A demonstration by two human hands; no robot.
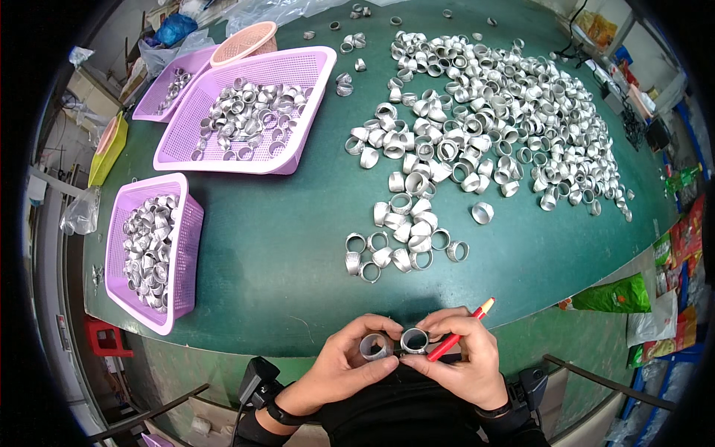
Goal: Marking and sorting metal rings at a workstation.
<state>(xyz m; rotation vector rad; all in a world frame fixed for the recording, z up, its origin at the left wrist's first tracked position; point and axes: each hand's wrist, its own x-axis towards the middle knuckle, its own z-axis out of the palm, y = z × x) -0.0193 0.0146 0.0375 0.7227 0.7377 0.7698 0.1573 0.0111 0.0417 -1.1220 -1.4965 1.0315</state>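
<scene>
Close to my body, at the near edge of the green table, both hands are held together. My left hand (344,366) is closed around a short silver metal ring (366,349), its thumb below and fingers above. A second metal ring (415,352) is pinched in my right hand (477,366), its round opening facing up. Slanting through that same hand is a red pencil (445,347) with a pale upper end. The two rings are side by side; whether they touch I cannot tell. Beyond my hands lies a loose group of similar rings (421,243).
A large heap of metal rings (514,112) covers the table's (283,246) far right. At left stand a purple basket (195,223) of rings, a larger purple basket (319,89), another purple basket (145,108) and a peach basket (246,37). Bags (614,296) lie right.
</scene>
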